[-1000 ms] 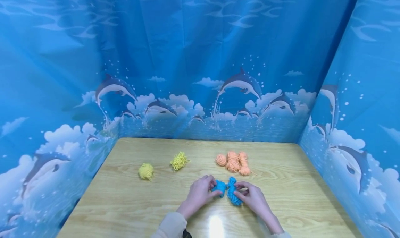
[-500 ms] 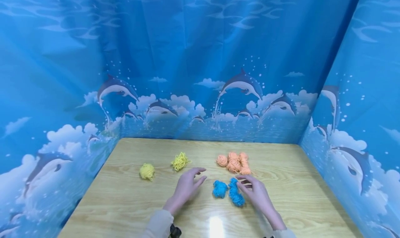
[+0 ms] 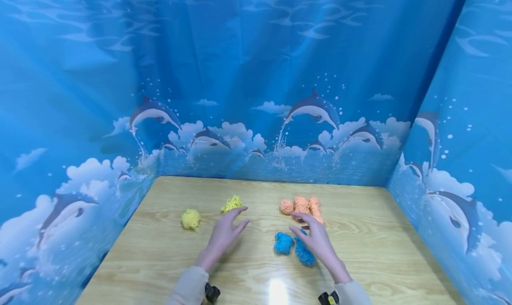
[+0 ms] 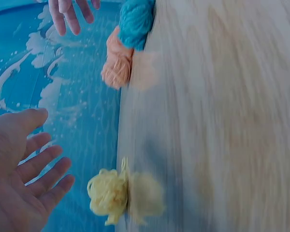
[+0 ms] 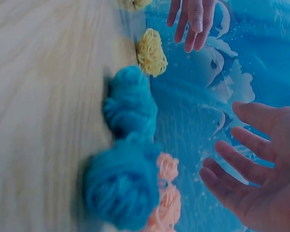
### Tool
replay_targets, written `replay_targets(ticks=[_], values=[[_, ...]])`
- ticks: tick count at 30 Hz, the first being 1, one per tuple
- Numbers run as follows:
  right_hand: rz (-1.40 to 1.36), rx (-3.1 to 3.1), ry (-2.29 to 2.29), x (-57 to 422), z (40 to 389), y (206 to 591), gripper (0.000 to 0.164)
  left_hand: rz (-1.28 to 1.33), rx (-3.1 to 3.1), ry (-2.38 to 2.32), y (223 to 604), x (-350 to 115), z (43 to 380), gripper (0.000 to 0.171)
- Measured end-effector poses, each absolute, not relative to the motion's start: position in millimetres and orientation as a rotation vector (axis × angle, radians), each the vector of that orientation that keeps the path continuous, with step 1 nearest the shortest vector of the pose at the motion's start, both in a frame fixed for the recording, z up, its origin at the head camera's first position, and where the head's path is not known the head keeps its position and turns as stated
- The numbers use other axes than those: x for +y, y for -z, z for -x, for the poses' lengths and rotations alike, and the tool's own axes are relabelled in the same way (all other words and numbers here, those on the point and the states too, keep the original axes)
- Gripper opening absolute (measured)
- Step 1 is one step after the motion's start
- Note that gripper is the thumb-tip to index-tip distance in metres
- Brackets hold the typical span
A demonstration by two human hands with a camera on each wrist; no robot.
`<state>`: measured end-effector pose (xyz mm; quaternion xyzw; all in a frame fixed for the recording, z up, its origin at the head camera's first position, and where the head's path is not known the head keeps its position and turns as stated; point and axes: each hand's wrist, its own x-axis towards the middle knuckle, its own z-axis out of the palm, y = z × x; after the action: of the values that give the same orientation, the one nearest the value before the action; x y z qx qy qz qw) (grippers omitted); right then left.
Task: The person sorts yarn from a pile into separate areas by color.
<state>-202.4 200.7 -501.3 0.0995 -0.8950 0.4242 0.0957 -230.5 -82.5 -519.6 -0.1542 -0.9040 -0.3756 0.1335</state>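
Note:
My left hand (image 3: 224, 232) hovers over the table in front of a loose yellow yarn bundle (image 3: 231, 203), fingers spread and holding nothing. That same yellow bundle (image 4: 107, 193) shows beyond the fingers in the left wrist view. My right hand (image 3: 315, 238) is raised over a long blue yarn skein (image 3: 305, 254), partly covering it, with its fingers apart and nothing held. Beside that skein lies a rounder blue yarn ball (image 3: 283, 243). Past the right hand sits a cluster of peach yarn balls (image 3: 301, 203), its front edge overlapped by the fingers.
A rounder yellow yarn ball (image 3: 190, 219) lies at the left of the wooden table (image 3: 160, 260). A blue dolphin-print curtain (image 3: 256, 96) stands along the table's back and sides.
Both hands have let go of the blue yarn. The left hand has moved left toward the loose yellow bundle; the right has lifted and shifted slightly forward and left.

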Motion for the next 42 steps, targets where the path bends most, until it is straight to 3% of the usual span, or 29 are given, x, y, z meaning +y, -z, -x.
replay_targets(ticks=[32, 42], values=[[-0.66, -2.546, -1.32, 79.9, 264.9, 503.7, 0.059, 0.206, -2.557, 0.991, 522.1, -206.5, 242.3, 0.055], [-0.611, -2.64, -1.314, 55.0, 291.6, 517.8, 0.065, 0.18, -2.685, 1.003, 530.9, -227.7, 244.6, 0.064]])
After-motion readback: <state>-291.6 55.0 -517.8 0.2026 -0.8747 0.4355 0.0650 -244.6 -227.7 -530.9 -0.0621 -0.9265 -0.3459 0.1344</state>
